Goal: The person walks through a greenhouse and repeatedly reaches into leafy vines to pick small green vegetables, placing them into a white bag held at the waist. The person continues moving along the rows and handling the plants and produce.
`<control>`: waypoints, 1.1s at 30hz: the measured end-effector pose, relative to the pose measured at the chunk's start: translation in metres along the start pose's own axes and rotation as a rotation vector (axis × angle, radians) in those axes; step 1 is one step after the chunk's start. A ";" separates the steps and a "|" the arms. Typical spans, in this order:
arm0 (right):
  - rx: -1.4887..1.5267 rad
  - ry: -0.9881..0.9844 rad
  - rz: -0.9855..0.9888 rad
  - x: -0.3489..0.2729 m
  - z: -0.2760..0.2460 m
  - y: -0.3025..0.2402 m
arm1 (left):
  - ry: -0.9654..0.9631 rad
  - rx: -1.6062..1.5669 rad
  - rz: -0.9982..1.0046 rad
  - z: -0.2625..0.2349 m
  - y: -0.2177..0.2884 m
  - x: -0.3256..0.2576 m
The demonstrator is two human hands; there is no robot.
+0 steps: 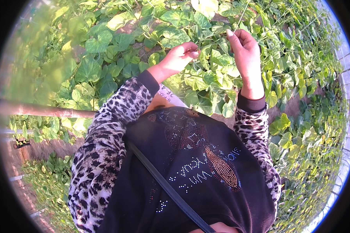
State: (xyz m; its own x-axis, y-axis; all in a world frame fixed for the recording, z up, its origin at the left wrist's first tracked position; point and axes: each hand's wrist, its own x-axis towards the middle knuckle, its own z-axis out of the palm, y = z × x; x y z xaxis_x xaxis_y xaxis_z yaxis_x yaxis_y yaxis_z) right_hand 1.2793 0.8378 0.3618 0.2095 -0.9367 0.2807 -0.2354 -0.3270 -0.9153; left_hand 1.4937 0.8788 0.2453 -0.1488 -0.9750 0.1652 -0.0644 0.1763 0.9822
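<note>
the left hand (181,56) is curled, its fingertips pinched on a leaf (203,59) of the vine. the right hand (245,48) is raised, fingers closed narrow on a thin green stem (243,13) that rises from its fingertips. the stem's long axis is close to upright, leaning a little to the right. i think a hard pull by either hand could snap the stem or tear the leaf.
</note>
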 end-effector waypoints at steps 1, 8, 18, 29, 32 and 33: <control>0.012 0.019 0.033 0.009 -0.008 0.009 | 0.032 0.025 0.066 -0.001 -0.004 -0.002; 0.185 -0.421 -0.029 0.050 -0.004 -0.013 | -0.213 0.494 0.325 0.014 0.025 -0.006; 0.142 -0.141 -0.131 0.043 0.005 0.006 | 0.126 0.157 0.034 -0.001 -0.012 -0.008; -0.105 0.137 -0.352 0.005 0.087 -0.004 | 0.439 0.231 -0.306 -0.116 0.009 -0.200; -0.059 -0.157 -0.221 -0.005 0.126 0.015 | 0.396 -0.082 -0.349 -0.136 0.026 -0.288; 0.006 -0.234 -0.181 -0.009 0.143 0.028 | 0.396 -0.104 -0.410 -0.147 0.031 -0.318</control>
State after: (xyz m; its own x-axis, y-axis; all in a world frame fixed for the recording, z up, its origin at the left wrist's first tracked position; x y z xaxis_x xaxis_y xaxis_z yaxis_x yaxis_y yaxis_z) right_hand 1.4062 0.8546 0.2920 0.4607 -0.8085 0.3661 -0.1690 -0.4849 -0.8581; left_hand 1.6844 1.1741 0.2364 0.2497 -0.9406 -0.2300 0.0610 -0.2217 0.9732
